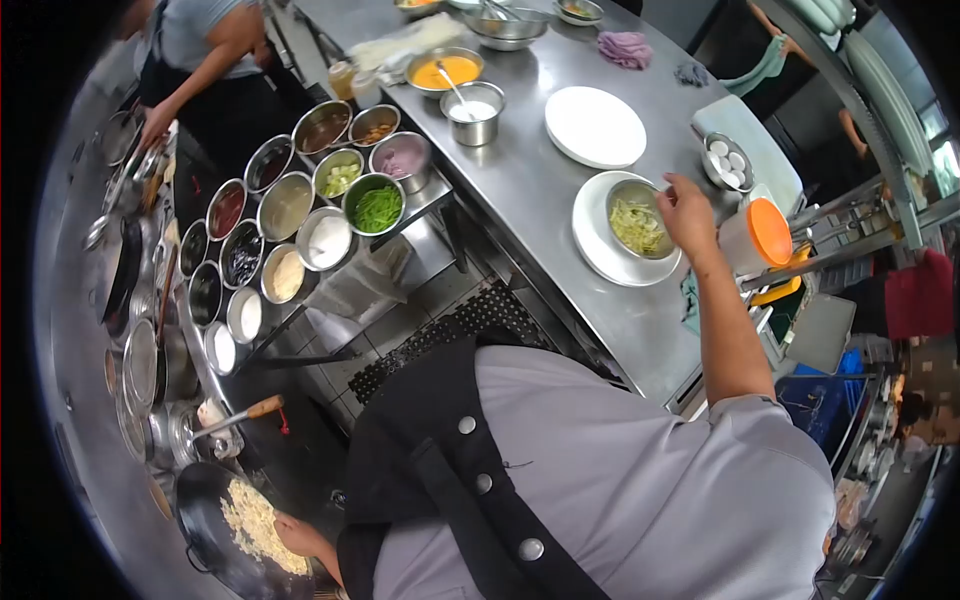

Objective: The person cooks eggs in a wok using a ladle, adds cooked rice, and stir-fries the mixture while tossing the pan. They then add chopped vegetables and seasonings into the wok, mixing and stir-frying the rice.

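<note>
My right hand (688, 218) is closed on the right rim of a small metal bowl (640, 218) of pale green shredded food. The bowl rests on stacked white plates (595, 243) on the steel table. At the lower left, my left hand (295, 535) is by the near side of a dark wok (205, 500). Crumbly yellowish food (257, 525) lies in the wok. The left fingers look closed, but what they hold is hidden.
Metal pots of ingredients, one with chopped greens (378, 207), stand left of the steel table (500, 190). Another white plate (596, 127), a bowl of eggs (727, 163) and an orange-lidded container (768, 232) are on it. A co-worker's arm (195, 85) is at upper left.
</note>
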A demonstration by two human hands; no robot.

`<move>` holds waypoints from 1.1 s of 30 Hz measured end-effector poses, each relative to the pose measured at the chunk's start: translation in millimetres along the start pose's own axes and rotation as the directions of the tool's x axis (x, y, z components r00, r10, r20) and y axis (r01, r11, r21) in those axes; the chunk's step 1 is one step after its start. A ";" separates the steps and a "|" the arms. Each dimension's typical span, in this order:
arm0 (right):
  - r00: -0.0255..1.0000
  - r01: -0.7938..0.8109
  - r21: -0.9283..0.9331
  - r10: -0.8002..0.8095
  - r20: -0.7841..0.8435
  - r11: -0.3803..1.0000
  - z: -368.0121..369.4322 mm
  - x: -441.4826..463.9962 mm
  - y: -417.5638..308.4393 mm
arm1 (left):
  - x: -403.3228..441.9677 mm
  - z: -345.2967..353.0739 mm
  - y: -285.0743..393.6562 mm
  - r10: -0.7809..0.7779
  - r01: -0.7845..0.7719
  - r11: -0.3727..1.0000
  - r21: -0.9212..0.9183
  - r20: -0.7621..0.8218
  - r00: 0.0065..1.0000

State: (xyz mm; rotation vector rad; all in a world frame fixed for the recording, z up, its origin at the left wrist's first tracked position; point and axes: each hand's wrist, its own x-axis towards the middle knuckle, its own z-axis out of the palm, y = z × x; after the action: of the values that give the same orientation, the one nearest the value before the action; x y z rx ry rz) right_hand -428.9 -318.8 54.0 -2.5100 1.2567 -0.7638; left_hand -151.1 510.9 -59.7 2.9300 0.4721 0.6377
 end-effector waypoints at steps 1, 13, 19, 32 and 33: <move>1.000 -0.008 -0.002 0.008 0.003 1.000 -0.6 5.5 28.0 | 0.1 -0.1 -0.1 -0.018 0.018 1.000 -0.004 -0.005 1.000; 0.783 -0.613 0.572 0.321 0.533 0.545 21.5 59.3 99.1 | 11.4 13.7 -21.7 -0.057 0.056 0.998 0.034 0.036 0.998; 0.716 -0.648 0.734 -0.166 0.678 0.202 72.9 118.7 57.1 | 5.9 10.5 -9.1 -0.177 0.183 0.980 0.082 -0.068 0.982; 0.520 0.616 0.786 -0.722 -0.457 -0.054 59.4 -104.2 -571.6 | -1.3 -30.1 3.0 -0.063 0.037 0.986 -0.164 -0.160 0.985; 0.405 0.737 0.673 -0.755 -0.516 -0.064 93.8 -128.7 -596.3 | -1.6 -31.2 -0.3 -0.051 0.024 0.981 -0.191 -0.137 0.989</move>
State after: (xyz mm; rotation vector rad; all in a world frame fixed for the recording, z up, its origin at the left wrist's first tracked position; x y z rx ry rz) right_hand -39.0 142.0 182.8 -1.9793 -0.7776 -1.1402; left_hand -165.7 511.9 -32.1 2.7036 0.4526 0.8394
